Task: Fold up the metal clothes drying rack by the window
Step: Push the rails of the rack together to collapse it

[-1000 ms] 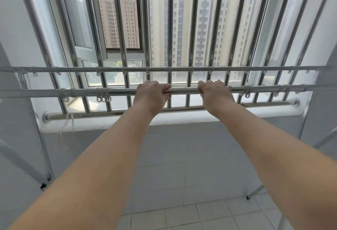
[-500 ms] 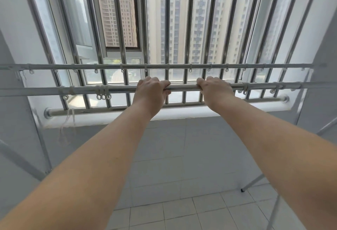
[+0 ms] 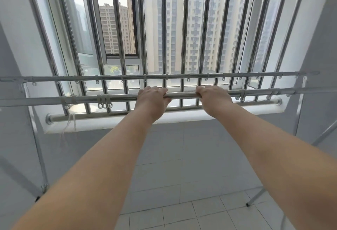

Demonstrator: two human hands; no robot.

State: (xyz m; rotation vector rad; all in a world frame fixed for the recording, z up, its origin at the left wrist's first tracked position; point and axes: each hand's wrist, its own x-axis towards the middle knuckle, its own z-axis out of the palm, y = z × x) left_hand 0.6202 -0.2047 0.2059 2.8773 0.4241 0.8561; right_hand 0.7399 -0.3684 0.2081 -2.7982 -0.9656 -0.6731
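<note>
The silver metal clothes drying rack (image 3: 116, 98) is standing open just inside the barred window, its two long horizontal rails running across the view. The nearer shiny steel rail (image 3: 184, 95) is lying at about chest reach, and the farther rail (image 3: 164, 76) is sitting a little higher and closer to the glass; small white plastic hanger rings (image 3: 104, 105) are dangling along both. The left hand (image 3: 152, 99) is curling fully around the nearer rail from above, and the right hand (image 3: 212, 98) is doing the same just beside it, with a short stretch of bare tube showing between them. Both are gripping near the middle of the rail, likely so that a push or lift is spreading evenly and the frame is not twisting. The rack's slanted legs (image 3: 254, 199) are resting splayed on the white tiled floor (image 3: 182, 211), so the fold is not yet looking complete. Behind, the vertical steel window bars (image 3: 186, 29) are standing near the far rail, leaving little room there.
</note>
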